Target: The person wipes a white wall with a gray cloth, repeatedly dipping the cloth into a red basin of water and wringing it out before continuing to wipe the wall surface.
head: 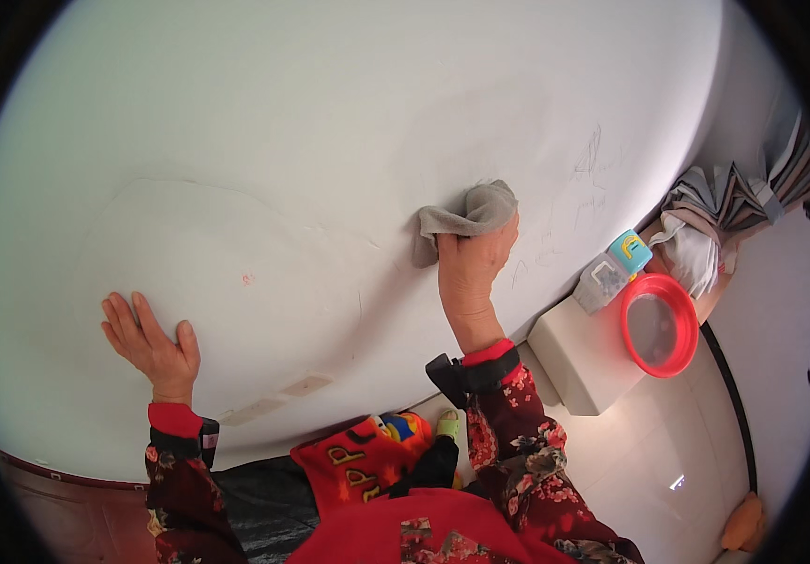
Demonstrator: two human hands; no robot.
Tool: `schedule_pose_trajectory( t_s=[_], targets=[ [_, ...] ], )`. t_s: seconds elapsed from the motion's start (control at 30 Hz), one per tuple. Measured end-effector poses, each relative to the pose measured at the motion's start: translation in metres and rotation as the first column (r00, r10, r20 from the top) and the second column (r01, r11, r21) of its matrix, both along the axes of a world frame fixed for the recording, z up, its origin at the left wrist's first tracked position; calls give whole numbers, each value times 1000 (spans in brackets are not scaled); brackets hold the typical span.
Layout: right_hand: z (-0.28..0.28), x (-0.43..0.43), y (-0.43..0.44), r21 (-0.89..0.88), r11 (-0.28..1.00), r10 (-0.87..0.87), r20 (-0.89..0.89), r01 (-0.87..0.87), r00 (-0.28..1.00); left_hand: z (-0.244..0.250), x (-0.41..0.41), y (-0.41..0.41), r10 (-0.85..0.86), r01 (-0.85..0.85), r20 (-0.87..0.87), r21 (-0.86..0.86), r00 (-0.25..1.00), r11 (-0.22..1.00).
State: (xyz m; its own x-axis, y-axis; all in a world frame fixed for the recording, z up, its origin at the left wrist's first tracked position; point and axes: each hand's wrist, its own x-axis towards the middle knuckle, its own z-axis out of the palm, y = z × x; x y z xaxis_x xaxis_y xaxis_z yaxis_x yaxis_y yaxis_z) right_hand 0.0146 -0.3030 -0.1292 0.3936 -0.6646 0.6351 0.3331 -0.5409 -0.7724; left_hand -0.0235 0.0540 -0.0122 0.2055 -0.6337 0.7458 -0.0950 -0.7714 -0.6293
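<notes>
A white wall [348, 141] fills most of the head view, with pencil-like scribbles at the right, a small red mark left of centre and several fine dark lines. My right hand [475, 268] presses a crumpled grey cloth [472, 215] against the wall, right of the middle. The cloth covers most of the fingers. My left hand [155, 345] rests on the wall at the lower left, fingers spread, holding nothing. Both wrists wear black straps over red and floral sleeves.
A red plastic basin [692, 321] holding greyish liquid stands on a white stand [581, 359] at the right. Beside it are a clear container [600, 282] and a blue-lidded box [630, 252]. Grey curtains [736, 201] hang behind. Below lie a red patterned textile [345, 458] and dark fabric [264, 504].
</notes>
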Motion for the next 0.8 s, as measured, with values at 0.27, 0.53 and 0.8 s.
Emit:
schedule_pose_trajectory(
  t_s=[0.27,0.53,0.8],
  targets=[
    [37,13,-14,-140,987,-49,174,74,983,-9,3,-1,-4,4,-7,-21,1000,1000],
    [63,13,-16,-123,987,-79,211,107,974,-6,4,-3,-16,16,-20,-9,1000,1000],
    [15,10,-13,-166,986,31,90,-15,995,-4,0,-1,-12,12,-5,-8,1000,1000]
  ],
)
